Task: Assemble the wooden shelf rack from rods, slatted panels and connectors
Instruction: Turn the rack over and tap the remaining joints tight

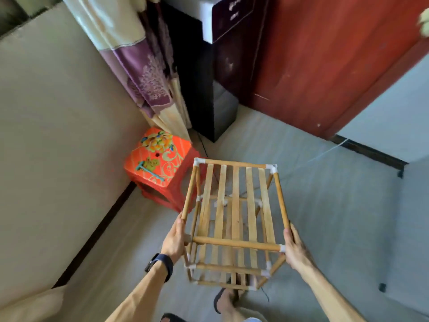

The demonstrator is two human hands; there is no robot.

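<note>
From my feed: shelf rack [234,219] is upright right in front of the person, slatted top facing up. Can't tell if its legs touch the floor [325,205]. Left hand [175,238] grips the near-left top corner and right hand [296,247] is wrapped on the near-right one. Obstacles: orange stool [157,159] just beside the rack's far-left corner, w/ curtain [148,73] + black cabinet [199,94] behind it and red door [325,54] far right. Sandalled foot [226,300] is under the near end.

Both arms outstretched, left hand [175,238] and right hand [296,248] gripping rack [235,194] corners, thumbs up
</note>
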